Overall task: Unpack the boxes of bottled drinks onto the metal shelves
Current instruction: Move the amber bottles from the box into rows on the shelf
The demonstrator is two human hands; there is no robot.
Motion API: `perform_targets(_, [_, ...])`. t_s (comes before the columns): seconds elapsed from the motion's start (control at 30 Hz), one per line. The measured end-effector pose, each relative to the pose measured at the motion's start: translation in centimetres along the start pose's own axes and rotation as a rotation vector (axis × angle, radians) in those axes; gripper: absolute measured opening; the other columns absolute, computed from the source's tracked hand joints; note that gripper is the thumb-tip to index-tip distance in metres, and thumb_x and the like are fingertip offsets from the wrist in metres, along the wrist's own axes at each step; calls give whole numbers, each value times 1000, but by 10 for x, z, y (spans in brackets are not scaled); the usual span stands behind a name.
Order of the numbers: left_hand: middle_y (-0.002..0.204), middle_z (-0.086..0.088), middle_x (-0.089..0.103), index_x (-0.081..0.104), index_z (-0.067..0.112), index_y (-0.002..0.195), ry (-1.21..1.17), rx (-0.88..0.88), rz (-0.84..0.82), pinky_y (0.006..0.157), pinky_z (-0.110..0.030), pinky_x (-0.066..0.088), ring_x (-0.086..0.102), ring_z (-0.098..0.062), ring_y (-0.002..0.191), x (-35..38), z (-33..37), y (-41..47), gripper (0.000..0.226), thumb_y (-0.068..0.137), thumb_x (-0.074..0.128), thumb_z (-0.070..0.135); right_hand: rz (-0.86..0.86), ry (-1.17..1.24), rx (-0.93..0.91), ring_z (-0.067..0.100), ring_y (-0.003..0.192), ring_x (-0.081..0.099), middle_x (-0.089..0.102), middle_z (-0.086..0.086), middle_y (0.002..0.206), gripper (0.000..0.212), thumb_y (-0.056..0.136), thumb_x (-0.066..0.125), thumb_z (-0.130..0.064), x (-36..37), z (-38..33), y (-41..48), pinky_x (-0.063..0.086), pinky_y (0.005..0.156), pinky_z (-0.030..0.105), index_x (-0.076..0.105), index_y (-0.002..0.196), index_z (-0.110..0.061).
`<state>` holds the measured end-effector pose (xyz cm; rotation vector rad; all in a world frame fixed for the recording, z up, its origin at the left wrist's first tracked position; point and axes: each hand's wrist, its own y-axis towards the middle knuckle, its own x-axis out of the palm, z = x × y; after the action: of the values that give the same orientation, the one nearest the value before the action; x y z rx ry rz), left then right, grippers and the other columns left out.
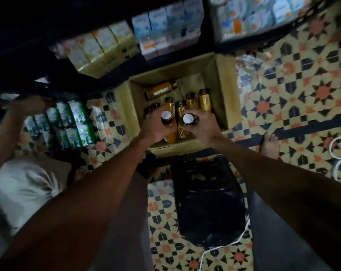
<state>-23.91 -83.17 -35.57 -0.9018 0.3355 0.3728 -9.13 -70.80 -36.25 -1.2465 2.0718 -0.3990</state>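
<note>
Box, flaps open: upright bottles, one lying at 11 o'clock. Left hand grips a bottle; right hand grips another. Box's 1 o'clock corner bare.

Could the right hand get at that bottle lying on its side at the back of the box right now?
Probably not yet. The right hand is already closed around a white-capped bottle. The lying bottle itself sits uncovered in the open cardboard box, so the path looks free once that hand is emptied.
</note>
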Motion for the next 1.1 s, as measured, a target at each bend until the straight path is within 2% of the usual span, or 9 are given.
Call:
perform_targets(0.1, [105, 8, 68, 60, 26, 110, -52, -5, 43, 85, -32, 53, 64, -14, 99, -13, 25, -41, 50, 68, 85, 19, 18, 10, 14, 10, 113, 63, 69, 1, 126, 51, 76, 86, -11, -20, -33, -33, 51, 103, 30, 70, 124, -15])
perform_targets(0.23, [107, 6, 69, 60, 23, 113, -113, -1, 86, 82, -28, 49, 63, -14, 99, -42, 83, -113, 49, 70, 85, 19, 50, -20, 8, 14, 112, 65, 69, -1, 126, 52, 75, 87, -13, -54, -95, -88, 53, 101, 39, 71, 124, -21])
perform_targets(0.37, [106, 12, 68, 58, 32, 113, -95, 36, 128, 76, -26, 46, 64, -11, 96, -78, 140, -183, 49, 70, 82, 32, 100, -60, -4, 18, 104, 68, 72, 0, 118, 51, 73, 87, -17, -95, -167, -145, 55, 95, 41, 72, 121, -26])
perform_targets(0.5, [103, 11, 68, 58, 32, 108, -129, 48, 184, 79, -30, 51, 65, -14, 97, -110, 189, -243, 46, 68, 82, 35, 119, -112, -72, 20, 110, 65, 71, 2, 121, 49, 76, 85, -16, -137, -233, -198, 49, 94, 27, 71, 123, -21])
perform_targets(0.67, [92, 15, 63, 55, 29, 101, -114, 91, 266, 63, -24, 39, 59, -6, 83, -139, 246, -308, 42, 71, 83, 32, 108, -129, -133, 14, 105, 63, 68, -6, 114, 46, 75, 86, -23, -179, -293, -246, 51, 92, 30, 73, 119, -23])
perform_targets(0.77, [92, 14, 66, 56, 30, 104, -118, 129, 312, 66, -24, 43, 62, -8, 85, -153, 273, -338, 46, 70, 86, 34, 96, -134, -195, 14, 102, 66, 71, -6, 112, 44, 73, 86, -27, -204, -321, -269, 53, 93, 35, 74, 115, -25])
perform_targets(0.87, [91, 14, 66, 59, 25, 106, -105, 185, 321, 67, -13, 45, 62, -6, 84, -169, 294, -356, 49, 68, 88, 29, 102, -168, -285, 14, 99, 66, 68, -8, 106, 42, 71, 86, -28, -227, -343, -284, 53, 88, 34, 74, 111, -26])
perform_targets(0.97, [98, 12, 69, 59, 32, 105, -37, 241, 333, 81, -29, 53, 64, -10, 92, -185, 312, -366, 53, 61, 87, 35, 112, -204, -384, 10, 100, 66, 71, -13, 108, 41, 69, 87, -31, -248, -361, -293, 53, 90, 33, 75, 109, -29])
perform_targets(1.1, [83, 11, 68, 57, 32, 92, 15, 323, 326, 69, -29, 53, 64, -5, 79, -209, 339, -382, 43, 61, 85, 37, 127, -181, -431, 14, 109, 65, 72, -14, 108, 48, 62, 82, -47, -269, -383, -297, 52, 95, 44, 73, 108, -38])
